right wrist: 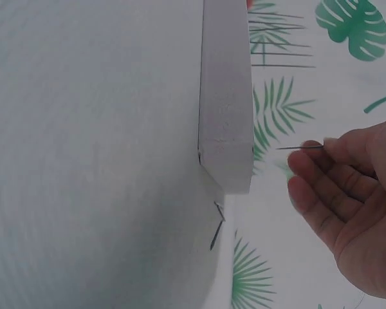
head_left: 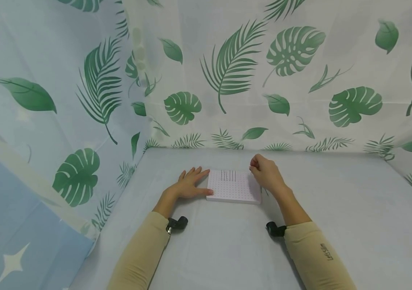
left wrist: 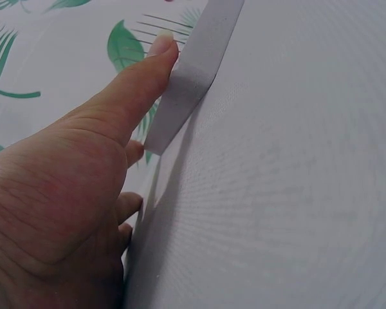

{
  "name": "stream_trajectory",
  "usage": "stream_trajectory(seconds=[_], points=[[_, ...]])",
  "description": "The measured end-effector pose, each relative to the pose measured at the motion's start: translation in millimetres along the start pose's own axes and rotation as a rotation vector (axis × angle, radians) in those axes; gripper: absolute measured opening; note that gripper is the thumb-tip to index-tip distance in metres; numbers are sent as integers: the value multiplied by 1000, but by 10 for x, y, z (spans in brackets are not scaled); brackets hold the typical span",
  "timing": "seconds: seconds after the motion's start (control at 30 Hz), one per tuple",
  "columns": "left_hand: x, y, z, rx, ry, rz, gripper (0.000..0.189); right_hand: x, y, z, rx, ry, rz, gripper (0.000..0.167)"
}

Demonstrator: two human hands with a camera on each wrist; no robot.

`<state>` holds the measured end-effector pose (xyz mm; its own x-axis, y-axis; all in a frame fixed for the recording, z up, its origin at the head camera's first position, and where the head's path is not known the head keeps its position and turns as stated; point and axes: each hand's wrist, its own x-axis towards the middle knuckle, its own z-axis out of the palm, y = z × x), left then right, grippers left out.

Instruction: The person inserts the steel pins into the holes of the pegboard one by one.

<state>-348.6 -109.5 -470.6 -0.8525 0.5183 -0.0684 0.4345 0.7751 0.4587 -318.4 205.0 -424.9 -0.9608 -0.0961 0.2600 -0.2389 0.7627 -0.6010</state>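
A white board [head_left: 235, 192] with a grid of small holes lies flat before me. Several thin dark pins [head_left: 229, 175] stand upright in a row toward its far side. My left hand [head_left: 188, 186] is spread at the board's left side. Its thumb [left wrist: 138, 84] lies straight against the near left corner, and the index fingertip is at the far left corner. Above the board's right side, my right hand [head_left: 267, 174] pinches one thin pin [right wrist: 299, 148] between thumb and forefinger. The pin's tip points toward the board, apart from it.
A few loose pins [right wrist: 217, 233] lie on the white tabletop [head_left: 227, 245] just right of the board. Leaf-printed curtains [head_left: 246, 72] hang behind the table and along its left side. Each wrist carries a small black camera [head_left: 275, 229].
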Motion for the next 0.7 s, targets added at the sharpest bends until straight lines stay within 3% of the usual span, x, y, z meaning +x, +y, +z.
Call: stream_trajectory(seconds=[0.27,0.7], points=[[4,1,4,12,2,3,96,18,-31,65,104,18,-27,5],[-24,24,-15,-8,3,-2,98,11,-13,156,155,-30,-77,4]])
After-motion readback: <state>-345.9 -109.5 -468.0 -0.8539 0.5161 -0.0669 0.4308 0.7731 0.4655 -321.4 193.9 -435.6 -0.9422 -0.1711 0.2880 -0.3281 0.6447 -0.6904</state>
